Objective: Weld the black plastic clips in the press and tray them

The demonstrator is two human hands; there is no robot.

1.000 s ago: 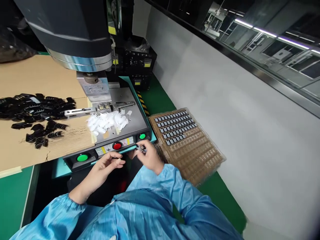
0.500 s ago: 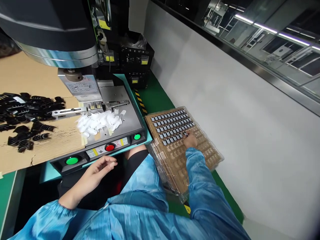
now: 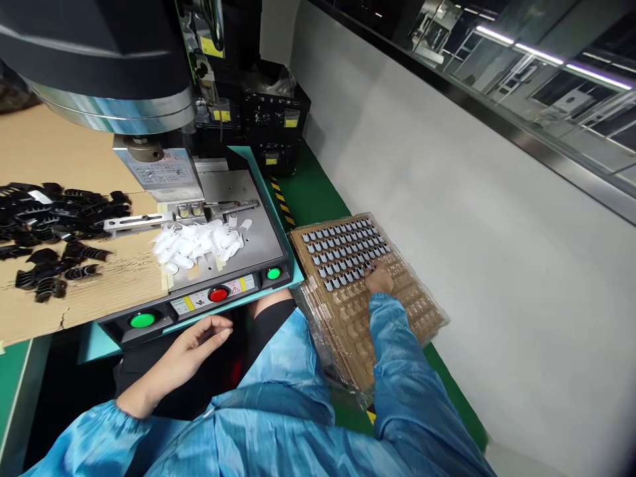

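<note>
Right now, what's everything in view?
machine head: one, mostly black, upper left
metal block: one, silver, beneath it
curved parts: many, black, left
cardboard: count unclear, tan, left
white pieces: many, white, machine bed
green buttons: two, green, machine front
red button: one, red, between them
trays: several stacked, brownish, machine's right
grey parts: many, grey, top tray's rows
bins: several, black, behind machine
floor: one, green, right
wall: one, pale, right
window: one, dark, upper right
left hand: one, blue-sleeved, before machine
right hand: one, blue-sleeved, at top tray
</note>
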